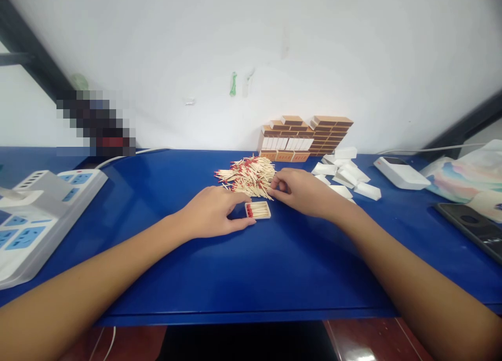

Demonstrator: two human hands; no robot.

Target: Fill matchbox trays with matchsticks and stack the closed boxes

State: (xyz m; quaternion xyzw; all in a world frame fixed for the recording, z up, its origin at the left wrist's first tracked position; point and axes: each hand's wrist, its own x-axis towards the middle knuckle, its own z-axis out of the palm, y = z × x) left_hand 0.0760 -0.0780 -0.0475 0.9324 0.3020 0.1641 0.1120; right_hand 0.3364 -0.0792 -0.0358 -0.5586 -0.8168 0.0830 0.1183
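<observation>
A small white matchbox tray [263, 217] lies on the blue table, partly filled with red-tipped matches lying side by side, heads to the left. Thumb and forefinger of my left hand [209, 212] grip its left end from front and back. Just behind the tray is a loose heap of matches [249, 175], heads pointing various ways. My right hand [300, 191] is at the heap's right edge, its fingers curled and the thumb pressed toward the forefinger. Whatever sits between those fingertips is too small to make out.
Stacked brown matchboxes [301, 136] stand against the wall. White empty trays [347, 175] lie scattered right of the heap. Farther right are a white device [402, 173], a plastic bag [463, 173] and a dark phone [470, 228]. A power strip [74, 209] occupies the left side.
</observation>
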